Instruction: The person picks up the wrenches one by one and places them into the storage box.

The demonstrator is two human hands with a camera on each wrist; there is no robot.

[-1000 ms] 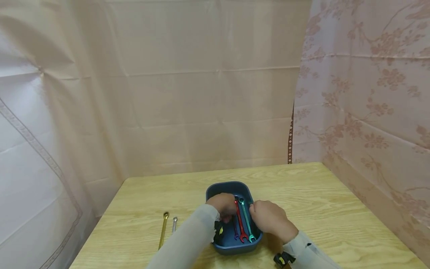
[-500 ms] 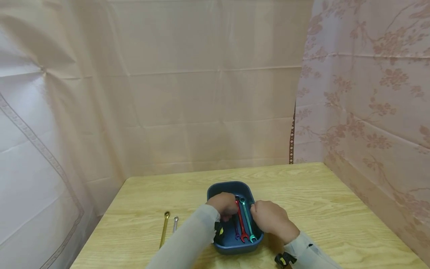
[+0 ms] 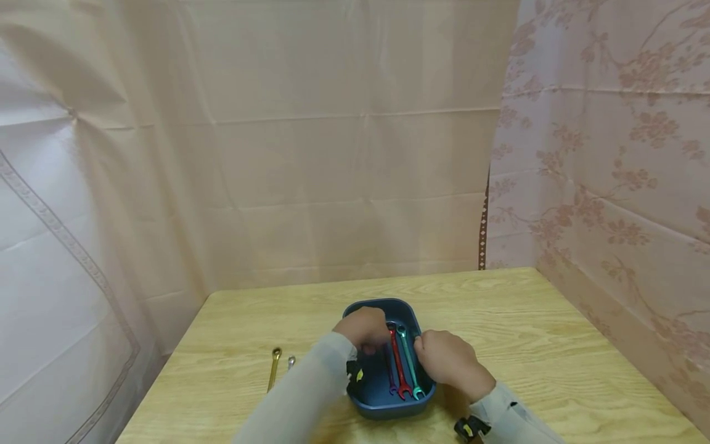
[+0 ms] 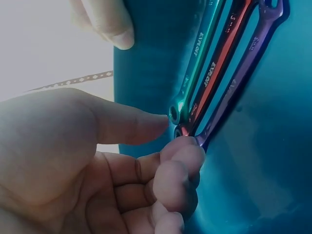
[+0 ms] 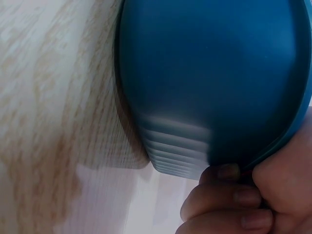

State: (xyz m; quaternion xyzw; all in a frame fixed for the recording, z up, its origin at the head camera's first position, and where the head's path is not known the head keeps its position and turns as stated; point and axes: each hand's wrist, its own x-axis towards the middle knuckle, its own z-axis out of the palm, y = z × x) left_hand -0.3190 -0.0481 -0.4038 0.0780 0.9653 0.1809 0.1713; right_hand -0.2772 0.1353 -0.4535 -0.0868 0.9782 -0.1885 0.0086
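A blue tray sits on the wooden table and holds a purple wrench, a red wrench and a teal wrench side by side. My left hand reaches into the tray's far end. In the left wrist view its thumb and curled forefinger close on the wrenches' ring ends, where the teal wrench, red wrench and purple wrench meet. Which one is pinched is unclear. My right hand grips the tray's right rim, fingers curled under the tray wall.
A gold wrench and a small silver wrench lie on the table left of the tray, partly behind my left sleeve. Pink curtains hang close behind the table and along its right side.
My left hand has slid toward the tray's far end, uncovering more of the purple wrench. The right hand stays on the rim and the tray has not moved.
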